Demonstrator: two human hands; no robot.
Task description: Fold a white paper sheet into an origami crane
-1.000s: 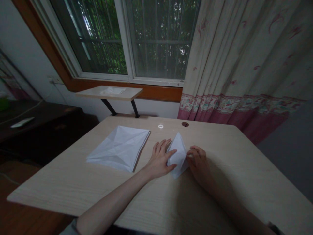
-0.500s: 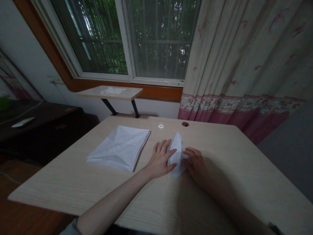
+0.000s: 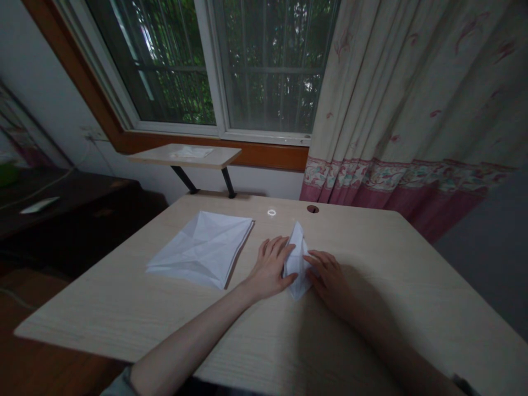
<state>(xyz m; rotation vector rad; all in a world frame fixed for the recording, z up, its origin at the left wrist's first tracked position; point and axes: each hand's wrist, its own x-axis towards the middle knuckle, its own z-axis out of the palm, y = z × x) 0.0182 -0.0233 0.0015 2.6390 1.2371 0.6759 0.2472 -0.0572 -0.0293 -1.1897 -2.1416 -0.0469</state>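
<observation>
A small white folded paper piece (image 3: 296, 258), narrow and pointed, lies on the light wooden table (image 3: 371, 330) between my hands. My left hand (image 3: 270, 269) lies flat beside it, fingers stretched out and its thumb pressing on the paper's left edge. My right hand (image 3: 328, 275) rests on the paper's right side, fingers pressing a flap over toward the middle. To the left lies a larger white creased paper sheet (image 3: 202, 248), flat and untouched.
A small shelf (image 3: 185, 155) on black brackets juts out under the window (image 3: 214, 66) behind the table. A patterned curtain (image 3: 412, 110) hangs at the right. A dark cabinet (image 3: 61, 209) stands at the left. A round cable hole (image 3: 312, 209) sits near the table's far edge.
My right hand has pushed the paper's right flap leftward, so the folded piece has gone from a wide kite shape to a narrow one. My left hand has stayed in place.
</observation>
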